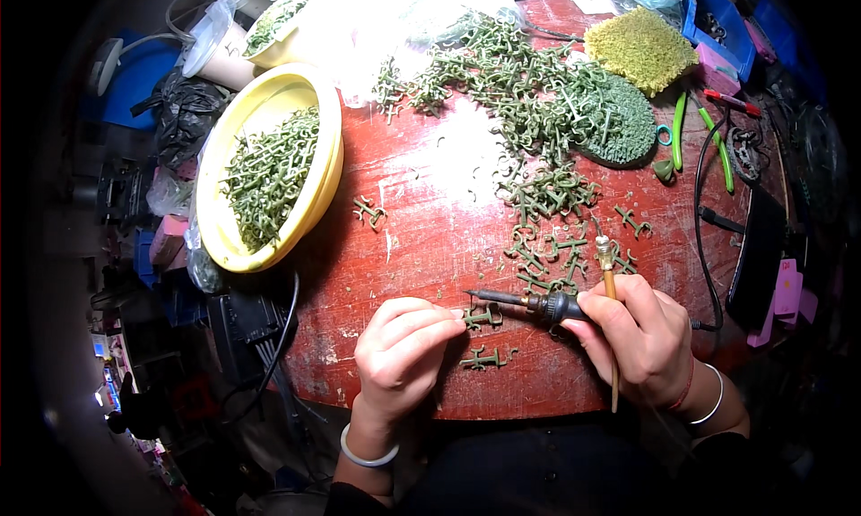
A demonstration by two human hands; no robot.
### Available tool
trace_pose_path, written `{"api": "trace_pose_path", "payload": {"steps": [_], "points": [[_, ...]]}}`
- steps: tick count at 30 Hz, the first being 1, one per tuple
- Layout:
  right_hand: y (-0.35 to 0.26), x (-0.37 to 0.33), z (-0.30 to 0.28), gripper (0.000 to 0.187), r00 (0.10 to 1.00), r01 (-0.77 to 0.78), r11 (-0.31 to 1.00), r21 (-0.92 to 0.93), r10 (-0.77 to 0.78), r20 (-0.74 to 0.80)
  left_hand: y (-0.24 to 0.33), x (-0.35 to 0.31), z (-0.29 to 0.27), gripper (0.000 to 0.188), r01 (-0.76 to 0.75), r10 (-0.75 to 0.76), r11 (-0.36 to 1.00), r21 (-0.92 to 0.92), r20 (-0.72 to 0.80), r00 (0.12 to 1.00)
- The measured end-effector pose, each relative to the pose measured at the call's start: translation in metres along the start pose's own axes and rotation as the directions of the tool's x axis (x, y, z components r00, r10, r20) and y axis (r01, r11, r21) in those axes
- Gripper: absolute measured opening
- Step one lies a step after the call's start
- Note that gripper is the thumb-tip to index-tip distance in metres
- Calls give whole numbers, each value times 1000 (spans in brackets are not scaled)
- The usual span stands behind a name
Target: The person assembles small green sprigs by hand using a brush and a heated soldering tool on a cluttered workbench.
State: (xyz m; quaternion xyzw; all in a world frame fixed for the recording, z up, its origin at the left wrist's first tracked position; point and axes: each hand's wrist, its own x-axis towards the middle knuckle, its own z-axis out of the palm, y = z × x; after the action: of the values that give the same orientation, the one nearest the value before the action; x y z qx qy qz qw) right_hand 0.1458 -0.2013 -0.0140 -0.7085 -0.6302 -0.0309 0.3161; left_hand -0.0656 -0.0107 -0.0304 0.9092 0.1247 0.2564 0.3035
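Observation:
My left hand pinches one end of a small green branched piece just above the red tabletop. In my right hand is a soldering iron, its dark tip pointing left and lying close over that piece. A thin wooden-handled tool with a metal head is also held there, upright between the fingers. Another green piece lies on the table just below, apart from both hands. Beyond the iron spreads a big heap of similar green pieces.
At left stands a yellow basin of green pieces. A yellow sponge-like block and a round green textured pad sit far right. A black cord runs down the right side. Strong glare whitens the far middle.

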Motion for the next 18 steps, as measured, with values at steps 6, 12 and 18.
{"api": "trace_pose_path", "payload": {"steps": [6, 12, 18], "points": [[0, 0, -1, 35, 1000, -2, 1000, 12, 2, 11, 1, 0, 0, 25, -2, 2, 1000, 3, -4, 1000], [0, 0, -1, 34, 1000, -3, 1000, 12, 3, 12, 0, 1, 1, 25, -11, 11, 1000, -1, -12, 1000], [-1, 1, -3, 36, 1000, -12, 1000, 25, 12, -2, 2, 2, 0, 26, -7, 7, 1000, 4, -7, 1000]]}}
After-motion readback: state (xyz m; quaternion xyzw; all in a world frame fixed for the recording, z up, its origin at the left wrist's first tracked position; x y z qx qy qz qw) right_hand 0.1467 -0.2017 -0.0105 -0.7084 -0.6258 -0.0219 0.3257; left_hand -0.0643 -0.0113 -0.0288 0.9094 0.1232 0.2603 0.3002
